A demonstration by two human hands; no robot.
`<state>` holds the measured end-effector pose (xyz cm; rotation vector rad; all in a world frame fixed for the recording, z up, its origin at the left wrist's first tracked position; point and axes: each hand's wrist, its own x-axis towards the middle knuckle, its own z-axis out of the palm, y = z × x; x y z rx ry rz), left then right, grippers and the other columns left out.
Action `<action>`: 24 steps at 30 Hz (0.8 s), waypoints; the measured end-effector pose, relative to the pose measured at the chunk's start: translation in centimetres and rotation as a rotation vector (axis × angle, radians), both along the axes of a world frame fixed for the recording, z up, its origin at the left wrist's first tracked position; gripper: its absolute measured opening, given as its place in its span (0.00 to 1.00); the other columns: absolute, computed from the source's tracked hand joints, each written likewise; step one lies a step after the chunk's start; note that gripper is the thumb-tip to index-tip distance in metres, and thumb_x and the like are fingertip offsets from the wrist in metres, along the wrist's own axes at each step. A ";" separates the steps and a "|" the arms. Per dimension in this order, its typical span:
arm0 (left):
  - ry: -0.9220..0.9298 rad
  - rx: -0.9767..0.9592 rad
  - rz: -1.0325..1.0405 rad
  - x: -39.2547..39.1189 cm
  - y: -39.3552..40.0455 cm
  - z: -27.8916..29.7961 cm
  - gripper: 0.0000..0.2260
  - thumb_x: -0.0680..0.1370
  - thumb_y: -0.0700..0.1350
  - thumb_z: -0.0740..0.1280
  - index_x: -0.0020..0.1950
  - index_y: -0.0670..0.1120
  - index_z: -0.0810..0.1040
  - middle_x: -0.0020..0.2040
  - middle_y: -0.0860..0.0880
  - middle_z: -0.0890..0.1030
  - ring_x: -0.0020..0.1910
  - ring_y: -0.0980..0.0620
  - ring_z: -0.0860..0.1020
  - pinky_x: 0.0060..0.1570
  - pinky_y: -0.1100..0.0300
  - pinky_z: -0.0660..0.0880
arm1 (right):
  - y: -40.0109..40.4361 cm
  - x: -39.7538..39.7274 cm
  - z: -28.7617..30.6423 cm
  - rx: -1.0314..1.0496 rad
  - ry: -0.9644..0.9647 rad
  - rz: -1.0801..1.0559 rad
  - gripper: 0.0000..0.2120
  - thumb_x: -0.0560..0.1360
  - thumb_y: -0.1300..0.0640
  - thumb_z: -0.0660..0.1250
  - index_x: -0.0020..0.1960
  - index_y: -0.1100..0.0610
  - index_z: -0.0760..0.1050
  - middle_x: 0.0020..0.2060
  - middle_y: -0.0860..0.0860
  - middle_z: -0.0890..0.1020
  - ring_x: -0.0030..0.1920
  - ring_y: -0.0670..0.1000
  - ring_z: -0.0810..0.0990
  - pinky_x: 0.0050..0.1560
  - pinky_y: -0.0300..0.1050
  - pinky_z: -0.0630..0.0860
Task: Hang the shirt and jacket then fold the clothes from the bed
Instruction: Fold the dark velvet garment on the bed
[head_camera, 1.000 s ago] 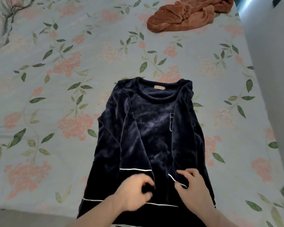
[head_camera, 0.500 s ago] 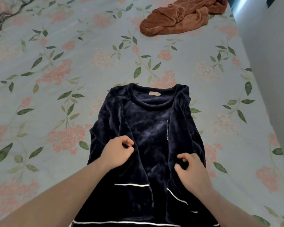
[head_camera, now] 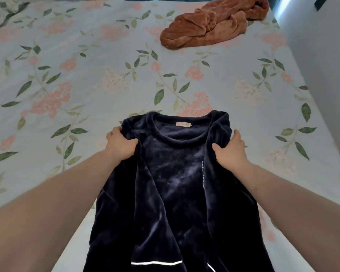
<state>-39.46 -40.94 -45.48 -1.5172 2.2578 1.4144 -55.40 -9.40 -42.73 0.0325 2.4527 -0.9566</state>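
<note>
Navy velour pyjama top lay face up on the floral bedsheet, sleeves folded in. Left hand and right hand gripped the shoulders, thumbs over the plush, fingers curled round the outer edges. Looked soft, limp, a little slippery; best held at the shoulder seams under the fingers. Well beyond the fingertips, rust fleece garment lay crumpled, unfolded.
</note>
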 end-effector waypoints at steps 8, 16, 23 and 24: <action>-0.151 0.008 -0.036 -0.8 3.5 -0.1 0.47 0.74 0.51 0.77 0.84 0.48 0.50 0.83 0.46 0.52 0.77 0.41 0.64 0.77 0.49 0.63 | -0.3 0.5 -4.9 0.065 -0.189 0.000 0.52 0.75 0.49 0.76 0.84 0.54 0.42 0.82 0.55 0.48 0.76 0.62 0.67 0.73 0.56 0.70; -0.178 -0.090 -0.077 -1.9 3.3 -1.5 0.51 0.74 0.51 0.77 0.83 0.48 0.43 0.81 0.45 0.45 0.71 0.42 0.70 0.72 0.51 0.65 | -0.1 -0.9 -6.0 0.034 -0.166 -0.095 0.44 0.76 0.50 0.75 0.81 0.54 0.49 0.77 0.56 0.51 0.74 0.58 0.63 0.76 0.52 0.62; -0.123 -0.070 -0.088 -1.8 3.1 -0.9 0.50 0.71 0.50 0.79 0.82 0.50 0.49 0.76 0.44 0.62 0.70 0.40 0.70 0.70 0.48 0.68 | -0.4 -1.5 -5.0 0.056 -0.185 -0.015 0.46 0.75 0.48 0.75 0.82 0.48 0.48 0.77 0.56 0.56 0.73 0.62 0.67 0.77 0.56 0.64; -0.075 -0.047 -0.087 -1.7 3.1 -0.7 0.48 0.71 0.49 0.80 0.81 0.50 0.53 0.72 0.47 0.68 0.67 0.43 0.72 0.67 0.49 0.71 | -0.5 -1.3 -4.8 0.055 -0.168 0.022 0.46 0.74 0.47 0.75 0.82 0.49 0.50 0.77 0.57 0.59 0.73 0.62 0.68 0.77 0.58 0.65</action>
